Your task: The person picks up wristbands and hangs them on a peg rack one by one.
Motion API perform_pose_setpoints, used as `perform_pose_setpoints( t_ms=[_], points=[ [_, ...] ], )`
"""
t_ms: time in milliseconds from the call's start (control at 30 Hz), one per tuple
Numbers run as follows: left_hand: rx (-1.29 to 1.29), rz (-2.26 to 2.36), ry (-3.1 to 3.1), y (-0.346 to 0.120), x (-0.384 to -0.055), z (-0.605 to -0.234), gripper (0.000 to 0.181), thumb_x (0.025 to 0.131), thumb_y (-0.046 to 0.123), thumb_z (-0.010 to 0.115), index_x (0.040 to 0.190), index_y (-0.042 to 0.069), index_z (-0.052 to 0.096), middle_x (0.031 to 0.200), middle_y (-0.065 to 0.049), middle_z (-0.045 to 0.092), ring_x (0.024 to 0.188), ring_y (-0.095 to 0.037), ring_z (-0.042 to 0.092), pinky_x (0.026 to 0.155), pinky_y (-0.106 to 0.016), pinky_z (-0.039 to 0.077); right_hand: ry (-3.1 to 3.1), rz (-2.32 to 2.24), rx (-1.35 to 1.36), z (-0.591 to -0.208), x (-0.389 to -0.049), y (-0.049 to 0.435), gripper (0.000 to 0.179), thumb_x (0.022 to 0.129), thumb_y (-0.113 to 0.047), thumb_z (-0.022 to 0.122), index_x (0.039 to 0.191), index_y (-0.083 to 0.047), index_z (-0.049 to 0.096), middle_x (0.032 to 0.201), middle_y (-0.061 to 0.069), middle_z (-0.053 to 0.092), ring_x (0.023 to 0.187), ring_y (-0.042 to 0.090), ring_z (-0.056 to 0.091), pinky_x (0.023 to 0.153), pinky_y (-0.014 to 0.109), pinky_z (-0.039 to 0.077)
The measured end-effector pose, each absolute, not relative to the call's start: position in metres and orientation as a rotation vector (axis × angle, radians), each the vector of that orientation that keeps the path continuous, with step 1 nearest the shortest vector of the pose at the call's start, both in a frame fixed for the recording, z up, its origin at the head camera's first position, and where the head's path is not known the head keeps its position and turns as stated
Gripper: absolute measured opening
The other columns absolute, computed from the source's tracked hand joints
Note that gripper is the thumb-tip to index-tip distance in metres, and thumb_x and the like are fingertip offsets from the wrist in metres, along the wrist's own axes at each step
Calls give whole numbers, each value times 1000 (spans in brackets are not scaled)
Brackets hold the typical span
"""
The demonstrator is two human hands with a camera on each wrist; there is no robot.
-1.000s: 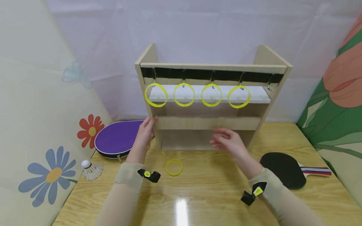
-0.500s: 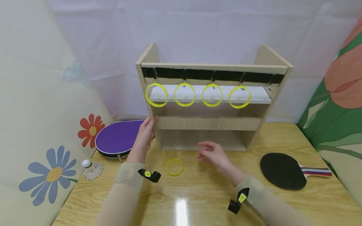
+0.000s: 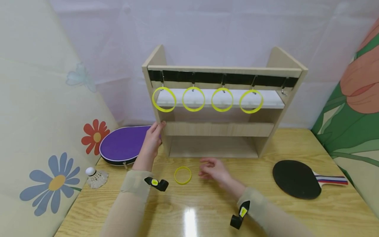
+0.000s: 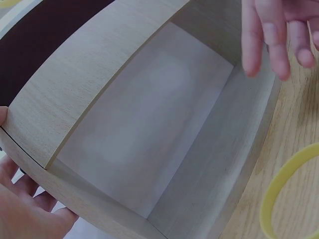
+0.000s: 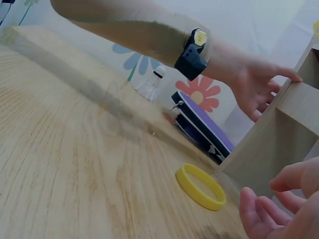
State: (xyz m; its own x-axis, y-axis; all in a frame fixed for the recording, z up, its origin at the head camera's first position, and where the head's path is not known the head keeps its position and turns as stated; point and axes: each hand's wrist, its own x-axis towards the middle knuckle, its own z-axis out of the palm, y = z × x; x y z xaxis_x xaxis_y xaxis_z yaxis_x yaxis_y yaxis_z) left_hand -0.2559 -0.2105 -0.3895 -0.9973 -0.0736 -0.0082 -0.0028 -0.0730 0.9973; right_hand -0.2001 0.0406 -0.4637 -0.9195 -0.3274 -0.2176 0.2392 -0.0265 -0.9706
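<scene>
My left hand (image 3: 152,141) grips the left side panel of a small wooden shelf (image 3: 219,129); in the left wrist view the thumb lies on the front and the fingers reach behind. Several yellow rings hang in a row from hooks along the shelf's black strip (image 3: 207,78), while the rightmost hook (image 3: 283,91) bears no ring. A further yellow ring (image 5: 195,195) lies flat on the tabletop before the shelf. Just right of it hovers my right hand (image 3: 216,171), fingers loosely bent, holding nothing and apart from the ring.
On the left lie a purple paddle case (image 3: 124,144) and a shuttlecock (image 3: 95,177). A black table tennis paddle (image 3: 296,179) rests on the wooden table (image 3: 213,210) at the right. Pale and flower-printed cloth (image 3: 207,33) surrounds the back and sides.
My right hand has moved left and down, from in front of the shelf to beside the ring on the table. The left hand stays on the panel.
</scene>
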Motion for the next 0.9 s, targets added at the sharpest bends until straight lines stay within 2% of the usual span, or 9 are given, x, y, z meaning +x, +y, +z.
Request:
perform_pose_setpoints(
  t_ms=[367,500,900],
  points=[
    [86,-2273,-2103,-211,-257,-389,52,103,34,45,151,15,39,131,-6,49,117,-18,52,111,-53,34,1820,-1992,-90,-480,-199,24,39,91,9,57,129,14,51,94,15,65,67,11,65,64,26,58],
    [79,-2275,-2102,-211,-258,-390,52,103,33,45,151,14,40,132,-7,48,120,-21,50,112,-54,33,1833,-1962,-98,-482,-198,20,38,91,9,57,129,14,52,94,17,66,67,11,65,64,26,58],
    [65,-2277,-2097,-211,-257,-390,52,103,33,45,151,12,39,128,-3,50,118,-19,51,112,-54,33,1889,-1886,-141,-485,-196,10,36,90,11,56,126,16,52,88,15,65,65,12,64,65,29,60]
  ],
)
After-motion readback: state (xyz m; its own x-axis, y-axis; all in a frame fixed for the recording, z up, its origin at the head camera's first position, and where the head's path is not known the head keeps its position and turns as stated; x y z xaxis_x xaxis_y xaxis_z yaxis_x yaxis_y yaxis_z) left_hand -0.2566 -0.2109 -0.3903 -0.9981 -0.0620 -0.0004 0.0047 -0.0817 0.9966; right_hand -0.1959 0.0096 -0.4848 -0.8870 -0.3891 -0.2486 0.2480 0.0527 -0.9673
